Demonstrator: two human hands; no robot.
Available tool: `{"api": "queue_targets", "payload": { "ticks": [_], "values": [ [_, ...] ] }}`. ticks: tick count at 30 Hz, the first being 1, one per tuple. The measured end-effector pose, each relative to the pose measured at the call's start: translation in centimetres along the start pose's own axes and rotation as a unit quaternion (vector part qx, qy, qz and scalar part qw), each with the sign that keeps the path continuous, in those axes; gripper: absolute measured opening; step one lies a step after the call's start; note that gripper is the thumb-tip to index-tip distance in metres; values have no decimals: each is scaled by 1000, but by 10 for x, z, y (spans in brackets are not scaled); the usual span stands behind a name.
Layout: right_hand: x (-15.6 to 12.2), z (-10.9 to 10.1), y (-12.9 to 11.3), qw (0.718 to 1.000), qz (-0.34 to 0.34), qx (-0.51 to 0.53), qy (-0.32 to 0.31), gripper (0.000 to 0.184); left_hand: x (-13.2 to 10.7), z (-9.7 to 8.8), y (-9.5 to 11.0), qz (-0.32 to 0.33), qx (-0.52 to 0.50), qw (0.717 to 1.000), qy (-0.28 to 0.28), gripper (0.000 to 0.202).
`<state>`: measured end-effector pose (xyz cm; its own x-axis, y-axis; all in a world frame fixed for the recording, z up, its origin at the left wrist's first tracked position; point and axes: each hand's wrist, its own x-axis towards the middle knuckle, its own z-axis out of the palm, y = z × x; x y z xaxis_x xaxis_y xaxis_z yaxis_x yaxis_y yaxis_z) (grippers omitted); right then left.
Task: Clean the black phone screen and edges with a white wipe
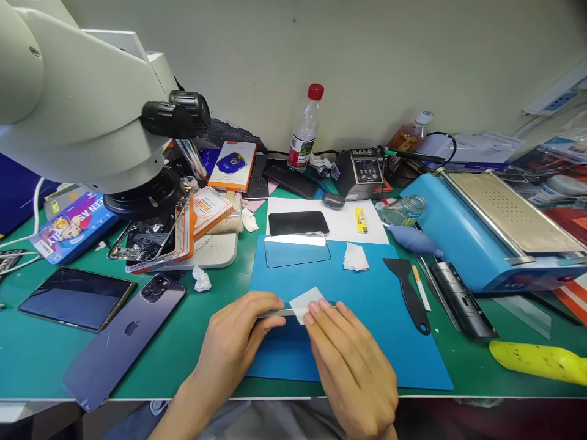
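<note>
My left hand [236, 342] grips the edge of a thin phone-like slab [279, 313] held on edge over the blue mat [367, 287]. My right hand [351, 360] pinches a small white wipe [306, 302] against the slab's upper edge. Farther back on the mat lies a clear glass screen protector [296, 249], with a black phone [298, 222] on white paper behind it. A crumpled white tissue [355, 258] sits to the right of the protector.
A purple phone [126, 333] lies face down at left beside a dark tablet [76, 297]. A white microscope [87, 98] looms at upper left. At right: a black scraper [408, 292], a blue heating machine [495, 229], a yellow object [539, 360]. A bottle [304, 129] stands at the wall.
</note>
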<state>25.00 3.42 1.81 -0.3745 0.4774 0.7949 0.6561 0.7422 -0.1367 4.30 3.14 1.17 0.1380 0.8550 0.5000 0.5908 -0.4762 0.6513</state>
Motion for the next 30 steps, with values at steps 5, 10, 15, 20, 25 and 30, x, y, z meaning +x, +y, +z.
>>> {"api": "queue_targets", "payload": {
  "ticks": [5,10,15,20,25,30],
  "values": [
    [0,-3,6,999,-34,13,-30,27,-1,0,1,-13,-15,1000,-3,6],
    [-2,-12,22,1000,3,-26,-1,43,-2,1,-1,-34,-22,999,-9,7],
    [-2,-2,7,1000,-1,-13,-10,40,-3,1,-1,-56,-34,998,-14,7],
    [-2,-9,14,1000,-4,-19,-18,40,-4,1,-2,-75,-49,996,-23,5],
    [2,-8,20,999,10,-32,1,44,-4,2,-4,-115,-60,991,-25,10],
    [5,-3,16,1000,5,-13,-10,42,-8,4,-5,-148,-75,986,-33,17]
  ]
}}
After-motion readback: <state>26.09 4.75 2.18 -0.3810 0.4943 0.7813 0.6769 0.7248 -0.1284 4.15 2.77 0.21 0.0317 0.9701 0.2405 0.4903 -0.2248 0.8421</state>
